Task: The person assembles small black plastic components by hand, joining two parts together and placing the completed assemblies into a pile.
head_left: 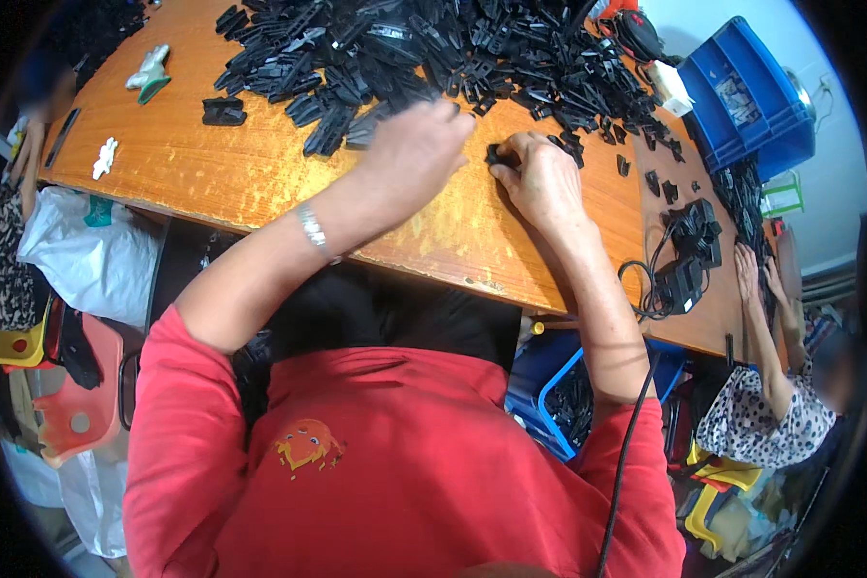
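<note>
Black plastic clip-like parts (376,43) lie in a large heap across the far side of the wooden table (289,193). My left hand (419,149) is at the heap's near edge, smeared by motion, so its fingers and anything in them are unclear. To its right, my right hand (547,178) is low over the tabletop, thumb and fingers pinched on a small black plastic piece (497,154). A few more small black pieces lie just beyond that hand. Away from the heap, at the left, one black clip part (223,112) lies by itself.
Black power adapters (689,255) with a looped cable sit on the right. A blue bin (751,106) stands tilted at the far right; a blue crate (559,414) is below the table. A white bag (91,255) hangs at left. Other people work at both sides.
</note>
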### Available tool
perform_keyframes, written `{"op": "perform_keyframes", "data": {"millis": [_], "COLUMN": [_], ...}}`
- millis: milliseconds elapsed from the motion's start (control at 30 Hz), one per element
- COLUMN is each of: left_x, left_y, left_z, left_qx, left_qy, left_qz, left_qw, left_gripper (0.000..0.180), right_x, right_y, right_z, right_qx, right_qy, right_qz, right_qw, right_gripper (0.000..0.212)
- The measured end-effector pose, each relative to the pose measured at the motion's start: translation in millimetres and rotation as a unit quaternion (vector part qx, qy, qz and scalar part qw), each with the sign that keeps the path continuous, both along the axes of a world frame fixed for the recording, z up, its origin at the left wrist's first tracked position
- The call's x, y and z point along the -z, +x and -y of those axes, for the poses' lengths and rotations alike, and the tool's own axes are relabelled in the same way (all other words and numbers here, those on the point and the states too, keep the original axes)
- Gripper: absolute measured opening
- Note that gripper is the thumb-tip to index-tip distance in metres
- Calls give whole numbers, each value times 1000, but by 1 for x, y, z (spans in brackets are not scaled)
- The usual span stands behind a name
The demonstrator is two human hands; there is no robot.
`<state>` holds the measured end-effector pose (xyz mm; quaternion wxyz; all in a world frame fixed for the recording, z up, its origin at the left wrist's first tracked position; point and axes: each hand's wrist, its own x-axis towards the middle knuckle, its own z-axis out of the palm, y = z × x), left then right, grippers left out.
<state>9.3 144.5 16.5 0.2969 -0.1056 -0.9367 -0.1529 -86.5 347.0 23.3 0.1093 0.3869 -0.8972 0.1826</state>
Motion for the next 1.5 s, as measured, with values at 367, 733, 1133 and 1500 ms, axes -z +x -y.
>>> {"op": "perform_keyframes", "data": {"millis": [367, 733, 1133, 1500], "left_x": [7, 8, 17, 17], "left_y": [22, 80, 80, 76], "left_z": [18, 43, 48, 51], "left_qx": [53, -14, -22, -5], "left_qy": [127, 63, 102, 131], "left_qz": [131, 84, 61, 49], "left_qw": [982, 994, 993, 990], "left_gripper": [27, 25, 21, 20], "right_x": [-9, -6, -13, 13], "right_y": [15, 57, 60, 36], "right_z": [-9, -3, 30, 33], "right_qx": [-52, -21, -109, -139], "right_qy": [-113, -111, -126, -153], "right_qz": [132, 245, 183, 195], "right_qw": [983, 963, 969, 959], "right_gripper": [20, 28, 23, 28]}}
